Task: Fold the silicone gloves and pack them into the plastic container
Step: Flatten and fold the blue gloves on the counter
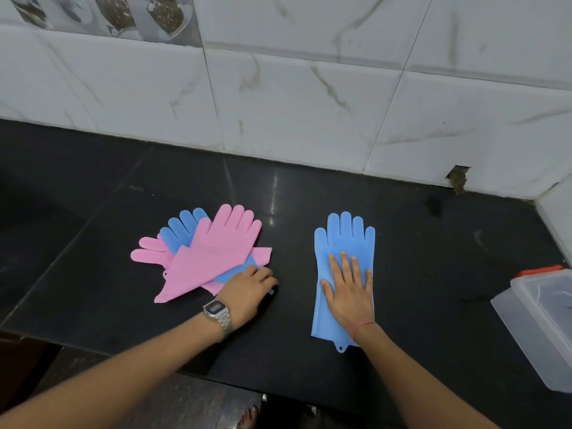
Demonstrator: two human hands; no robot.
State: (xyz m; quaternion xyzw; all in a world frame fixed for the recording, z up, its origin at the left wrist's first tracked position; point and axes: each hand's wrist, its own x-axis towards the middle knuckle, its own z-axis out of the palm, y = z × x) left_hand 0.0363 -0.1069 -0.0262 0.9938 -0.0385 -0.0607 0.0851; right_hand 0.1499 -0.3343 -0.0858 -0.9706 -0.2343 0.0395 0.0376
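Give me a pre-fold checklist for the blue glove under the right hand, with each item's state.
1. Blue glove lies flat, fingers toward the wall: ok.
2. Right hand presses it flat with straight fingers: ok.
3. Left hand free to help fold: not ok, it rests on the pile of pink and blue gloves.
4. Counter around the glove has room to fold: ok.
5. Container within view at the right edge: ok.
6. Container open and ready to receive: cannot tell, it is cut off by the frame.
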